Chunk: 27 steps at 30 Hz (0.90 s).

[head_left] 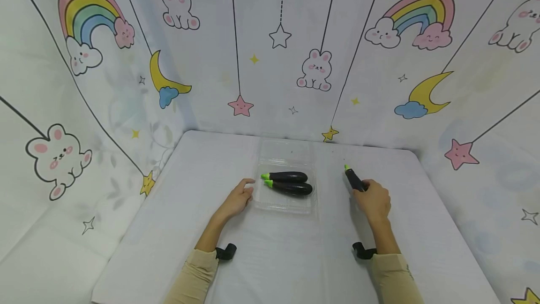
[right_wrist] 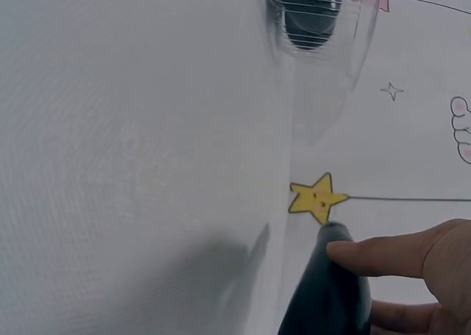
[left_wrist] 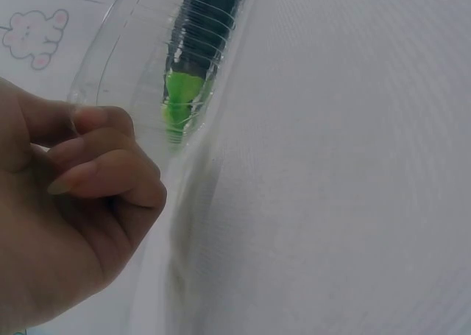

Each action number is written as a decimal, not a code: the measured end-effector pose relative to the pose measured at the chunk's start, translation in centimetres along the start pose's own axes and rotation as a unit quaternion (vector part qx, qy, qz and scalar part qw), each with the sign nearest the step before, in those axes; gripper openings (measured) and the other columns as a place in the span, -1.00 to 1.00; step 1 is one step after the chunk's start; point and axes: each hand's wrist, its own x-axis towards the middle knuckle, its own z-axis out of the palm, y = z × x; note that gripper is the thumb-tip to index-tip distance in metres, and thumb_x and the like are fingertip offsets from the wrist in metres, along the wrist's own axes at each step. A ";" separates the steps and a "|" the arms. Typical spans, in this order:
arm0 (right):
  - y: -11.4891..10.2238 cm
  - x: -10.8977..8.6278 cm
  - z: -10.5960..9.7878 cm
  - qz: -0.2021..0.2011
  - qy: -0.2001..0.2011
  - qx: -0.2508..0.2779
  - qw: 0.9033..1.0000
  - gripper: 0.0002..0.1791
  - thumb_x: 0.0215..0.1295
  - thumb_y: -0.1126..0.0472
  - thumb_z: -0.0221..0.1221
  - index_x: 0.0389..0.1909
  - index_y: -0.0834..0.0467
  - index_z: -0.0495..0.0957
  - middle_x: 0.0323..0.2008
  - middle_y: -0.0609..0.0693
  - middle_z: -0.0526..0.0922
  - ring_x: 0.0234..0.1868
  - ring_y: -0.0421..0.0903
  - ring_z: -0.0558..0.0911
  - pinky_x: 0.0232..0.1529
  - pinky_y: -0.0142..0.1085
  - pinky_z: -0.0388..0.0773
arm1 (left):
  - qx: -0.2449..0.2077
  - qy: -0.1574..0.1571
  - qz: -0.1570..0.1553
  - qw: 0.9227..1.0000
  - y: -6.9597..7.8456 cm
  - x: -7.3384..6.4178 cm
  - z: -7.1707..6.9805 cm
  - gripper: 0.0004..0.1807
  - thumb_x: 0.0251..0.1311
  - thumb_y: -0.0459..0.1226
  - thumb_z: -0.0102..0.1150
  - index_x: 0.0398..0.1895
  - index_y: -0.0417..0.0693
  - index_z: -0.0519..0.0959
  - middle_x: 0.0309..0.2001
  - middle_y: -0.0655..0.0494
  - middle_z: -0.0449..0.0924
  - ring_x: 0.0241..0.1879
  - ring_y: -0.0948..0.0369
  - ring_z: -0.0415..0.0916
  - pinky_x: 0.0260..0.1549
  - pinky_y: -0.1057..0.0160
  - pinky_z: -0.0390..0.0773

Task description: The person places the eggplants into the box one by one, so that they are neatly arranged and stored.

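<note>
Two dark eggplants with bright green stem ends, one (head_left: 288, 177) behind the other (head_left: 292, 189), lie side by side in a clear plastic clamshell box (head_left: 282, 209). My left hand (head_left: 238, 200) is at the box's left edge; in the left wrist view its thumb and forefinger pinch the rim, the other fingers curled. To the right of the box, my right hand (head_left: 375, 202) grips a third eggplant (head_left: 353, 178), its green end pointing away from me. The right wrist view shows the thumb on this eggplant's dark end; its green end is out of that view.
The box's clear lid (head_left: 284, 150) lies folded back behind it. Under everything is a white-covered table (head_left: 270, 257). A white cloth backdrop (head_left: 211, 69) with rainbows, rabbits and stars rises behind and at both sides. Each wrist carries a small black mount (head_left: 226, 252).
</note>
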 end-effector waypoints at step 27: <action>-4.8 -1.5 -1.0 -0.108 0.045 0.067 0.991 -0.49 0.22 0.20 0.46 0.17 0.30 0.65 0.01 0.35 0.67 0.00 0.30 0.66 -0.05 0.15 0.56 | 0.002 0.001 0.001 1.000 0.0 -0.1 0.0 -0.53 0.67 -0.22 -0.16 0.50 -0.24 0.28 -0.50 0.04 0.43 -0.61 0.25 0.21 -0.63 0.33 0.25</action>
